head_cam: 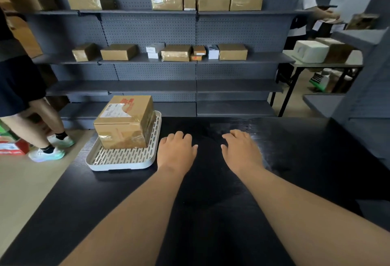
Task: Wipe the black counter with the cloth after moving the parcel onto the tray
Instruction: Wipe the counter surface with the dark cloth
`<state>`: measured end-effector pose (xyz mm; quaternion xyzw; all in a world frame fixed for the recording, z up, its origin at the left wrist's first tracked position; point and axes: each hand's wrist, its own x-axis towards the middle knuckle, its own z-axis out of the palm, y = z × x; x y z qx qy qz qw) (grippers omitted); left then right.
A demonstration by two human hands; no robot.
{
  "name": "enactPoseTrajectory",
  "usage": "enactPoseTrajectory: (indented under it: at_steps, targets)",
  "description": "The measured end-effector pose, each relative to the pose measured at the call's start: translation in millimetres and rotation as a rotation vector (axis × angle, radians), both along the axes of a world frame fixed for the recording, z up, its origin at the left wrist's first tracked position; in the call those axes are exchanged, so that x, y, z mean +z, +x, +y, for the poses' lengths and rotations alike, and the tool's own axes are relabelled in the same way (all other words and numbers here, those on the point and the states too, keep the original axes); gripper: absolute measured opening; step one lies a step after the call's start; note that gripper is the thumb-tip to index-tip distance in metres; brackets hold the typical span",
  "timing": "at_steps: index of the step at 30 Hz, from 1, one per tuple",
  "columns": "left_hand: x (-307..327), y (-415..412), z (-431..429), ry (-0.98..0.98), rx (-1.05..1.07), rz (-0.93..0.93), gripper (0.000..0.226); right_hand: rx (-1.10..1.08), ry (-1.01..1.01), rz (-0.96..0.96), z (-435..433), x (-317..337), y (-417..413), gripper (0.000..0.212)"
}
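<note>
Both forearms reach forward over the black desk [211, 213], palms down. The left hand [176, 153] hangs just beside the right rim of the tray [118, 163], its fingers [179, 136] curled loosely and holding nothing. The right hand [242, 152] is at 3 o'clock from the left one, apart from it, fingers a little spread, also empty. The parcel [126, 121] stands upright in the tray, at 10 o'clock from the left hand. The tray sits close to the left edge of the desk. From 12 to 3 o'clock the dark surface is open. The cloth cannot be seen.
</note>
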<state>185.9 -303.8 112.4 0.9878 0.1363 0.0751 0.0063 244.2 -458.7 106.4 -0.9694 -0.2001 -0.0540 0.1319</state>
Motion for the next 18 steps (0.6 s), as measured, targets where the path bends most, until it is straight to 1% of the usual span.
enactPoseTrajectory:
  at_steps: [12, 18]
  targets:
    - [-5, -50, -3, -0.004, -0.04, -0.01, 0.04, -0.065, 0.021, 0.047, -4, -17, -58, 0.041]
    - [-11, -73, -10, 0.027, -0.08, -0.004, 0.039, -0.1, 0.037, 0.026, -13, -27, -85, 0.04]
